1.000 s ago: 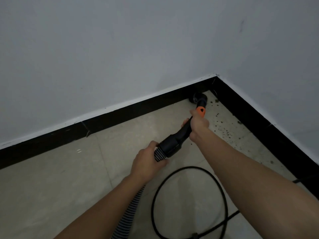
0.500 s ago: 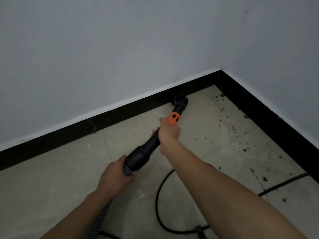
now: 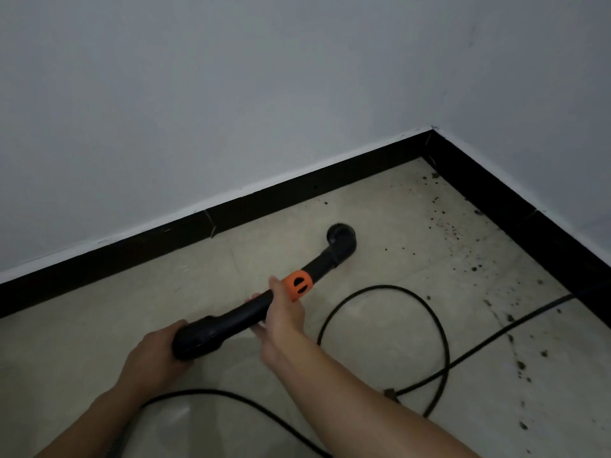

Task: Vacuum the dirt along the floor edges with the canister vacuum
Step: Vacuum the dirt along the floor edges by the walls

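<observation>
Black cord point(image 3: 383, 286) loops across floor point(image 3: 363, 206) between wand point(image 3: 251, 312) and dirt point(image 3: 451, 230).

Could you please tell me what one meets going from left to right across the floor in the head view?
left hand → right hand, both holding the vacuum wand → brush nozzle → scattered dirt. The power cord spans too widely to place.

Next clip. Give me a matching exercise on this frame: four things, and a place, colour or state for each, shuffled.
1 left hand
2 right hand
3 collar
4 dirt

A orange
B scattered by the right skirting
C grips the wand's rear end
D grips the wand mid-length

Pairs: 1-C, 2-D, 3-A, 4-B
</observation>
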Tool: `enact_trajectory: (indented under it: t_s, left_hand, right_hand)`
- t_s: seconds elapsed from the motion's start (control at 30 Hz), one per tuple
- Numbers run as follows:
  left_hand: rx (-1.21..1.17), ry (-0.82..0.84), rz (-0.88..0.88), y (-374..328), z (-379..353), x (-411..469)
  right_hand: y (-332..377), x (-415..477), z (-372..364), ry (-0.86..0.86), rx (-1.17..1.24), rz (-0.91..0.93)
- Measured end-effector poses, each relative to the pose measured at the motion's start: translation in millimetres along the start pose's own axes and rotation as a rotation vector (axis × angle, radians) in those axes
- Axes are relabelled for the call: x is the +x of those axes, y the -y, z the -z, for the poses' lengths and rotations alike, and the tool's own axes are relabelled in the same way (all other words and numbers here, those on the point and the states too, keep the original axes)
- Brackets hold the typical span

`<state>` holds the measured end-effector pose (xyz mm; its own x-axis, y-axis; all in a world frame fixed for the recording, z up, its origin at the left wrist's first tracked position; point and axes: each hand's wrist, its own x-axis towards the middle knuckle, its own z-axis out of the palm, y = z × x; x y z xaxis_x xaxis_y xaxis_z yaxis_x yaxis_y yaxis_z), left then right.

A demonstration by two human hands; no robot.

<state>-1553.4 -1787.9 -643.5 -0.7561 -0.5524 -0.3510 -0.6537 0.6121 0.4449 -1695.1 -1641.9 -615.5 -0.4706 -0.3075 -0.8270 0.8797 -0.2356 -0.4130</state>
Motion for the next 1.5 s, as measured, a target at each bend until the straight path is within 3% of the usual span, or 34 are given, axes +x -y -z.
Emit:
enact_trajectory:
  t_s: [0.23, 0.4, 0.7, 1.03, 1.33, 1.5]
  left_hand:
    - [0.102, -0.046, 0.159, 89.0, 30.5, -40.4]
    - [0.084, -0.031, 0.217, 77.2, 23.3, -35.6]
    - [0.143, 0.143, 0.008, 12.8, 13.5, 25.1]
    - [0.121, 0.232, -0.219, -109.7, -31.4, 69.4]
    - [0.192, 0.244, -0.218, -81.1, -12.7, 71.3]
    - [0.226, 0.314, -0.271, -98.5, -33.6, 73.3]
  right_hand:
    - [-87.5, -31.7, -21.8, 0.091, 0.005, -0.217]
    - [-73.6, -17.0, -30.7, 0.085, -0.102, -0.13]
    - [-24.3, -6.9, 10.7, -0.036, 0.055, -0.008]
    - [95.6, 9.0, 66.5, -0.19, 0.08, 0.215]
    - [21.2, -12.1, 61.8, -0.181, 0.314, 0.178]
    - [24.3, -10.7, 87.5, -0.241, 0.368, 0.162]
